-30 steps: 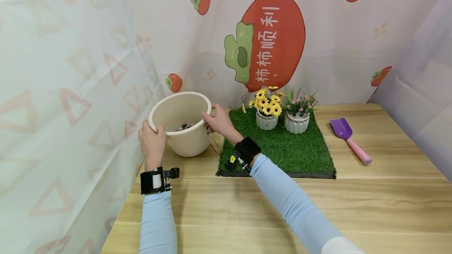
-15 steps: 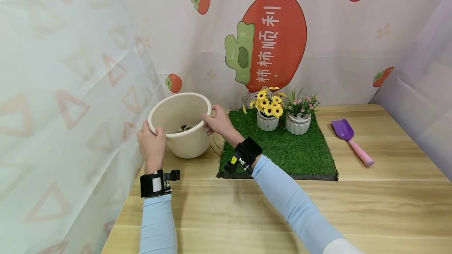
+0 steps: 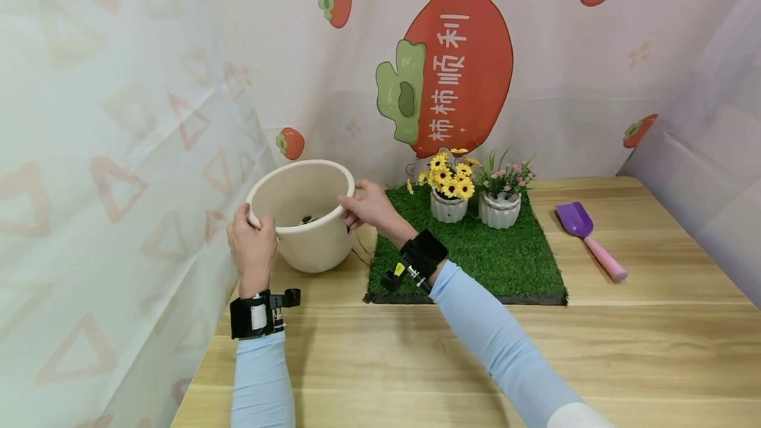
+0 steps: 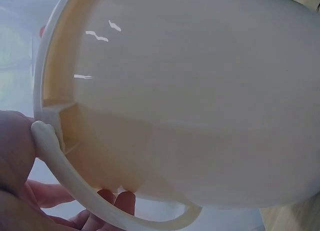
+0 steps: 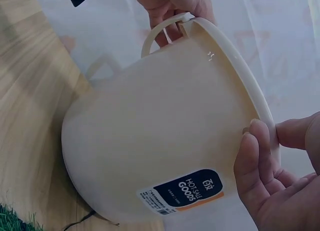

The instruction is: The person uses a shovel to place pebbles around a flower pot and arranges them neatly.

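Note:
A cream plastic bucket [image 3: 315, 246] stands at the left of the table, with small dark and pale pieces in its bottom, too small to make out. My left hand [image 3: 253, 246] grips its left rim, thumb on top. In the left wrist view the bucket's curved handle [image 4: 95, 203] hangs by that hand's fingers. My right hand [image 3: 376, 209] pinches the right rim between thumb and fingers. The right wrist view shows a dark printed label [image 5: 187, 191] on the bucket's side below the right hand.
Right of the bucket lies a green turf mat [image 3: 470, 266]. A pot of yellow flowers [image 3: 448, 207] and a pot of pink flowers [image 3: 500, 210] stand on it. Farther right is a purple scoop [image 3: 575, 218] with a pink handle. A cloth wall [image 3: 148, 249] borders the left side.
The bucket and both hands have shifted very slightly toward me and to the left. Both hands keep their hold on the rim. The pots and scoop stay where they were.

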`<act>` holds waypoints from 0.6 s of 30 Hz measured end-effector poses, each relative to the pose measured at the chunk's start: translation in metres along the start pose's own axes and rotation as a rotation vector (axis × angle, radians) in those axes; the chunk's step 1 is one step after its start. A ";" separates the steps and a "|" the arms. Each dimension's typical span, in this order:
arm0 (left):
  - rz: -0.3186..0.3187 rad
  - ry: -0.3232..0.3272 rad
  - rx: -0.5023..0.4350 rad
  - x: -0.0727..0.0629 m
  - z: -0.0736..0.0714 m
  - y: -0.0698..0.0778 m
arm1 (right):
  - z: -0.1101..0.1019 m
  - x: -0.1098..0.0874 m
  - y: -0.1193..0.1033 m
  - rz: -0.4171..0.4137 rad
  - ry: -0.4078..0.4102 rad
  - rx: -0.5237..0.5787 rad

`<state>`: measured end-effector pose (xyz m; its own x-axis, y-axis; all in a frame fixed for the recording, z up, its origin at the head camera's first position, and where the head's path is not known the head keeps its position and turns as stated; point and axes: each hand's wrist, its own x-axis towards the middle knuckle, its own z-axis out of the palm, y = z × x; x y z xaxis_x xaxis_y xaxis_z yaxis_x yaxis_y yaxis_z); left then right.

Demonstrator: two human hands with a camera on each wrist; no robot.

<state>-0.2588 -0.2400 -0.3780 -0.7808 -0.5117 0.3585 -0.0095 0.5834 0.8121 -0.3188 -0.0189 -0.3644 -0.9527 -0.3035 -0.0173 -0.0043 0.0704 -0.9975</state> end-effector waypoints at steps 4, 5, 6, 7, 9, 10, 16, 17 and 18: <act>0.015 0.017 -0.003 0.000 -0.002 0.004 | -0.001 -0.002 -0.004 -0.005 0.012 0.018; 0.019 0.021 -0.004 0.000 -0.002 0.005 | -0.001 -0.002 -0.004 -0.007 0.014 0.025; 0.023 0.023 -0.007 0.000 -0.002 0.006 | -0.001 -0.003 -0.005 -0.009 0.016 0.032; 0.028 0.026 -0.012 0.000 -0.003 0.006 | -0.001 -0.003 -0.006 -0.013 0.016 0.037; 0.034 0.033 -0.020 -0.001 -0.004 0.007 | -0.002 -0.004 -0.008 -0.013 0.014 0.055; 0.041 0.036 -0.024 -0.001 -0.004 0.008 | -0.002 -0.005 -0.009 -0.012 0.012 0.064; 0.067 0.043 -0.050 -0.004 -0.006 0.012 | -0.005 -0.010 -0.014 -0.001 0.003 0.079; 0.069 0.039 -0.048 -0.005 -0.006 0.013 | -0.006 -0.011 -0.015 0.001 0.004 0.078; 0.078 0.039 -0.048 -0.006 -0.006 0.015 | -0.007 -0.013 -0.015 0.003 0.006 0.078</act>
<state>-0.2509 -0.2320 -0.3656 -0.7532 -0.4902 0.4386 0.0815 0.5921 0.8017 -0.3089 -0.0095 -0.3484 -0.9544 -0.2979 -0.0204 0.0224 -0.0033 -0.9997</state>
